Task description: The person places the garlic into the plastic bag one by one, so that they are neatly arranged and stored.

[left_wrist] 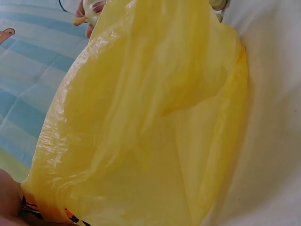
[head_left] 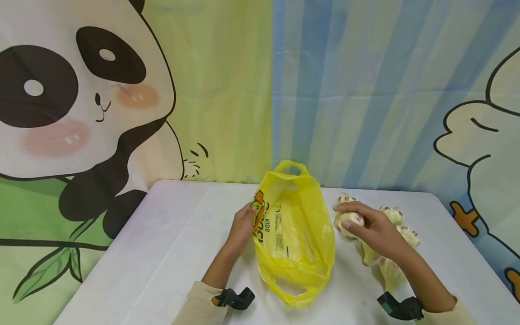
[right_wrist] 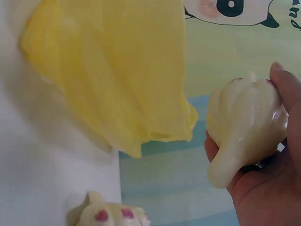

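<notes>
A yellow plastic bag [head_left: 322,225] with printed lettering stands in the middle of the white table, its mouth spread wide. At the bag's left side my left hand [head_left: 240,229] grips the rim, thumb on the printed face. In the left wrist view the bag [left_wrist: 141,122] covers most of that hand's fingers. To the right of the bag, my right hand [head_left: 379,230] holds a garlic bulb [head_left: 354,220] above the table. The right wrist view shows this garlic bulb [right_wrist: 247,117] between thumb and fingers, its stem pointing down, apart from the bag.
Several more garlic bulbs [head_left: 391,271] with purple marks lie on the table [head_left: 183,234] beneath and around the right hand. Behind the table's far edge hangs a cartoon-printed cloth [head_left: 227,90]. Each wrist wears a black camera mount [head_left: 237,299].
</notes>
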